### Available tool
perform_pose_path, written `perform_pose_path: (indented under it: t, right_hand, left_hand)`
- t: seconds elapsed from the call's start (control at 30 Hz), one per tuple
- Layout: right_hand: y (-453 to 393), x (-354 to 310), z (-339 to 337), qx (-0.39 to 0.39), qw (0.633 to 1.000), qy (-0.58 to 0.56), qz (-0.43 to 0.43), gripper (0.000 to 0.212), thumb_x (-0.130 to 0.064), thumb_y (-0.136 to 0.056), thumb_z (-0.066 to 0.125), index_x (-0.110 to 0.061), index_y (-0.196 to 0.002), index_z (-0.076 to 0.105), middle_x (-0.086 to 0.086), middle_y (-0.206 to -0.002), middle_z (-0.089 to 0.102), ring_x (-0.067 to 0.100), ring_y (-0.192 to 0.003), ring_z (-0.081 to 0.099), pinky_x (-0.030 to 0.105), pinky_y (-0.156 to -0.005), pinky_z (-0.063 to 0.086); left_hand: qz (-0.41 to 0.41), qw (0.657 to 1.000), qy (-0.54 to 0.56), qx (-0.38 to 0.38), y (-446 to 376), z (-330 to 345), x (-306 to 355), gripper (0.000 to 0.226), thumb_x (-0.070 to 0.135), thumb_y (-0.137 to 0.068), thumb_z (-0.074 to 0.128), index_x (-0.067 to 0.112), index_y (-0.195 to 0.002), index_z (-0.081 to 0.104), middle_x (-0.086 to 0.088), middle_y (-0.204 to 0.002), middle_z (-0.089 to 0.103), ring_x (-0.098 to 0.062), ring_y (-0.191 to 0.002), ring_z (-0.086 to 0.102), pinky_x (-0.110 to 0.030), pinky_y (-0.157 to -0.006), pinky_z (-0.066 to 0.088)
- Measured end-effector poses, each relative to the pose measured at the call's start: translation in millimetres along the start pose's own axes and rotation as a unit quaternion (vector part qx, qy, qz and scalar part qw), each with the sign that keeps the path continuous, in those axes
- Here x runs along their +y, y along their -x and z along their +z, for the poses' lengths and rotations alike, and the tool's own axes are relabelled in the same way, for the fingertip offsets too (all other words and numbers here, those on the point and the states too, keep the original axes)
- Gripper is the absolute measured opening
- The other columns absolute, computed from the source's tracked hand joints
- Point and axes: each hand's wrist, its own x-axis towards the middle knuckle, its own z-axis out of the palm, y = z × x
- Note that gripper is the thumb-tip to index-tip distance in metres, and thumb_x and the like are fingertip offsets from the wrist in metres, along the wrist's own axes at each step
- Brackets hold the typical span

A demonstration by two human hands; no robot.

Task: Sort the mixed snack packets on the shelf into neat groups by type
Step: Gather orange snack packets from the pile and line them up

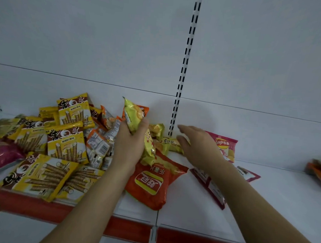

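Head view: white shelf (281,200) with red front edge; white back panel and slotted upright (184,63) at centre. Mixed snack packets (62,150) heaped at left and centre. Left hand (129,144) grips a yellow packet (132,114). Right hand (199,147) hovers with fingers spread, holding nothing, above a pink packet (226,144).
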Motion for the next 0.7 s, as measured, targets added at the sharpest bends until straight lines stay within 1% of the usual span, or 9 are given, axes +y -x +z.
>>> perform_pose_path:
  t: [0.07, 0.13, 0.2, 0.27, 0.33, 0.4, 0.5, 0.57, 0.7]
  right_hand:
    - [-14.8, 10.1, 8.7, -0.074, 0.994, 0.068, 0.035, 0.045, -0.030, -0.103, 0.048, -0.020, -0.147, 0.045, 0.004, -0.145, 0.053, 0.027, -0.132, 0.047, 0.043, -0.106, 0.045]
    - [-26.6, 13.3, 23.1, -0.132, 0.983, 0.124, 0.036, 0.045, -0.031, -0.100, 0.050, -0.020, -0.143, 0.047, 0.006, -0.140, 0.054, 0.029, -0.129, 0.047, 0.046, -0.102, 0.047]
    - [-35.2, 14.8, 38.4, -0.168, 0.969, 0.174, 0.040, 0.042, -0.033, -0.097, 0.054, -0.019, -0.136, 0.050, 0.007, -0.133, 0.055, 0.030, -0.123, 0.048, 0.046, -0.095, 0.049]
    - [-40.6, 17.3, 47.1, -0.169, 0.961, 0.217, 0.042, 0.038, -0.034, -0.095, 0.056, -0.018, -0.129, 0.057, 0.009, -0.129, 0.054, 0.030, -0.121, 0.047, 0.045, -0.093, 0.049]
    - [-43.5, 18.7, 47.6, -0.148, 0.959, 0.241, 0.035, 0.033, -0.035, -0.094, 0.056, -0.019, -0.121, 0.063, 0.009, -0.125, 0.053, 0.030, -0.119, 0.047, 0.044, -0.093, 0.048]
    - [-44.3, 19.5, 40.1, -0.132, 0.960, 0.246, 0.024, 0.033, -0.040, -0.092, 0.058, -0.019, -0.116, 0.064, 0.008, -0.120, 0.053, 0.029, -0.115, 0.048, 0.043, -0.091, 0.047]
    - [-44.4, 23.7, 14.8, -0.092, 0.966, 0.239, 0.033, 0.023, -0.029, -0.090, 0.059, -0.018, -0.110, 0.056, 0.003, -0.102, 0.058, 0.025, -0.095, 0.054, 0.036, -0.074, 0.043]
    - [-41.0, 27.9, -6.6, -0.059, 0.964, 0.253, 0.054, 0.019, -0.022, -0.089, 0.056, -0.019, -0.107, 0.054, -0.002, -0.087, 0.055, 0.023, -0.080, 0.049, 0.032, -0.066, 0.036]
    - [-23.2, 28.7, -38.7, 0.040, 0.975, 0.200, 0.088, 0.019, -0.032, -0.092, 0.055, -0.018, -0.104, 0.053, -0.002, -0.081, 0.056, 0.023, -0.070, 0.051, 0.031, -0.055, 0.035]
  left_hand:
    - [-0.005, 1.000, -0.016, -0.018, -2.3, -8.4, 2.6, 0.042, 0.060, -0.096, 0.059, 0.031, -0.125, 0.057, 0.017, -0.118, 0.064, -0.011, -0.113, 0.061, -0.043, -0.099, 0.052]
    - [-0.016, 0.998, -0.047, -0.039, -0.6, -12.4, 6.9, 0.022, 0.058, -0.098, 0.055, 0.038, -0.107, 0.054, 0.025, -0.100, 0.057, 0.004, -0.093, 0.055, -0.029, -0.084, 0.048]
    - [-0.019, 0.995, -0.072, -0.060, 4.6, -14.8, 11.8, 0.013, 0.056, -0.100, 0.050, 0.045, -0.095, 0.047, 0.031, -0.088, 0.046, 0.009, -0.081, 0.046, -0.018, -0.068, 0.038]
    - [-0.023, 0.995, -0.085, -0.055, 5.0, -20.1, 8.1, 0.016, 0.057, -0.101, 0.047, 0.042, -0.105, 0.053, 0.031, -0.090, 0.051, 0.011, -0.082, 0.047, -0.014, -0.066, 0.036]
    - [-0.015, 0.993, -0.108, -0.038, 5.8, -24.6, 5.8, 0.034, 0.058, -0.101, 0.047, 0.032, -0.116, 0.064, 0.023, -0.100, 0.064, 0.005, -0.091, 0.058, -0.017, -0.067, 0.042]
    - [-0.015, 0.992, -0.125, -0.025, 6.1, -25.6, 3.0, 0.041, 0.057, -0.101, 0.049, 0.028, -0.121, 0.068, 0.014, -0.105, 0.071, -0.006, -0.098, 0.065, -0.021, -0.069, 0.046]
    - [-0.022, 0.992, -0.123, -0.005, 6.3, -22.2, 3.5, 0.038, 0.052, -0.103, 0.050, 0.023, -0.118, 0.070, 0.010, -0.094, 0.070, -0.012, -0.091, 0.067, -0.028, -0.067, 0.048]
    - [-0.028, 0.994, -0.110, -0.002, 4.7, -18.1, 5.2, 0.035, 0.051, -0.103, 0.051, 0.025, -0.117, 0.070, 0.006, -0.100, 0.073, -0.017, -0.097, 0.069, -0.037, -0.079, 0.056]
    - [-0.061, 0.998, -0.032, -0.005, 1.3, -7.1, 7.5, 0.025, 0.051, -0.101, 0.056, 0.033, -0.109, 0.072, 0.002, -0.102, 0.077, -0.024, -0.098, 0.074, -0.053, -0.090, 0.059]
